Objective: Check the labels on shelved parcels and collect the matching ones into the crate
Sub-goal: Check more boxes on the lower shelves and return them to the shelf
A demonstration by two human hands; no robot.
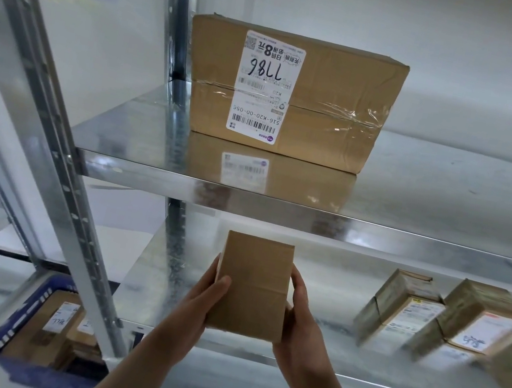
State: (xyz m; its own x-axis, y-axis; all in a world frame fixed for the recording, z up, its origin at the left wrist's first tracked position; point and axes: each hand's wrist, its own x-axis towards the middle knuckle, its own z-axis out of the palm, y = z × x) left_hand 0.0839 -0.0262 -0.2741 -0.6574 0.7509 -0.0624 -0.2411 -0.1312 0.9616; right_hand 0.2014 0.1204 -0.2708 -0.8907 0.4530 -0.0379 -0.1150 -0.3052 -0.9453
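While we hold the small plain brown cardboard parcel [251, 285], each grip is closed on it: left hand [198, 300] curled round the parcel's left edge, right hand [302, 332] round its right. Face toward us shows no label. Long axis runs up and away from us. Blue slotted plastic crate [44, 377], parcels inside, sits below-left of the parcel; left hand nearer, we judge.

Matt brown cardboard parcel [251, 287], glossy galvanised metal shelf [313, 210], tape-wrapped cardboard box [291, 94], blue plastic crate [24, 355]
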